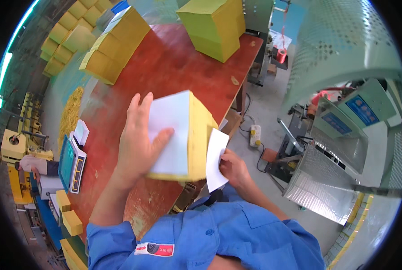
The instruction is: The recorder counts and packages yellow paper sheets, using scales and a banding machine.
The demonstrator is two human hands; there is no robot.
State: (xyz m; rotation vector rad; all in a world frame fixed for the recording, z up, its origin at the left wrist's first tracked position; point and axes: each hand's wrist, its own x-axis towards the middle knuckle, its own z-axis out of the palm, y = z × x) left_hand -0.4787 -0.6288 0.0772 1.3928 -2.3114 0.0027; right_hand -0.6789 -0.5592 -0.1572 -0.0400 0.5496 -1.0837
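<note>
In front of me a thick stack of yellow paper (198, 139) stands at the near edge of the red table, with a white sheet (174, 112) covering the face toward me. My left hand (138, 135) lies against that sheet's left side, fingers stretched and thumb spread over the white surface. A separate white slip of paper (215, 162), slightly curved, is pinched in my right hand (233, 167). It hangs beside the stack's right side; whether it touches the stack I cannot tell.
On the red table (165, 67), more yellow stacks (115, 45) stand at the far left and a large one (212, 29) at the far right. A scale (74, 164) sits at the left edge. Machinery with a perforated guard (340, 45) rises at right; a power strip (255, 135) lies on the floor.
</note>
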